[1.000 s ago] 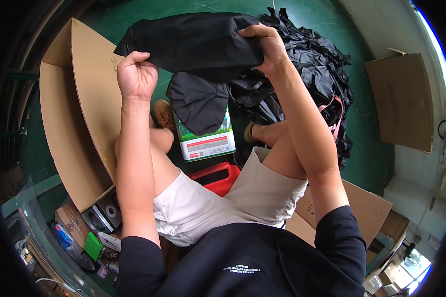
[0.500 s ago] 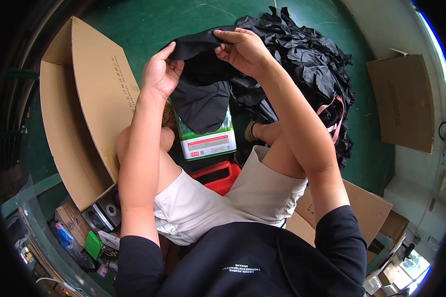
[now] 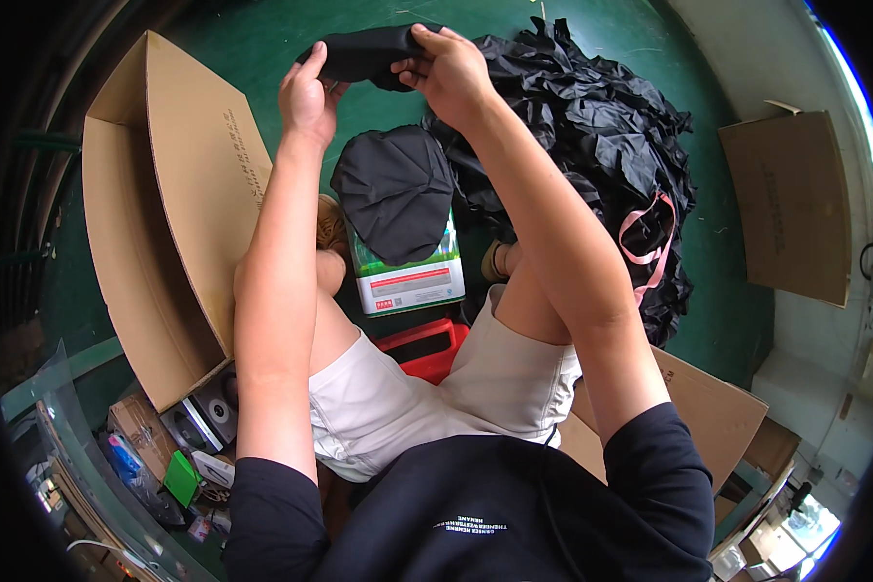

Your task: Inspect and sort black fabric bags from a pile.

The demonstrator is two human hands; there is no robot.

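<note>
Stretched between my two hands at the far side is a piece of black cloth (image 3: 367, 54). My left hand (image 3: 307, 105) pinches its left end, thumb on top. The right end is gripped by my right hand (image 3: 453, 80), with the fingers curled under the cloth. Below them, a rounded, creased black cloth piece (image 3: 394, 194) lies on top of a white and green box-shaped container (image 3: 412, 288) between my feet. A large heap of black cloth (image 3: 601, 126) spreads over the floor to the right.
A tall open cardboard box (image 3: 194, 165) stands at the left. Another carton (image 3: 791, 204) is by the right wall, and a cardboard flap (image 3: 703, 407) is near my right elbow. A red plastic object (image 3: 427, 351) sits between my legs. Pink ribbon (image 3: 662, 242) lies on the heap.
Both hands have moved away from me and slightly left with the black cloth. It is now clear of the rounded cloth piece on the container, which shows more fully.
</note>
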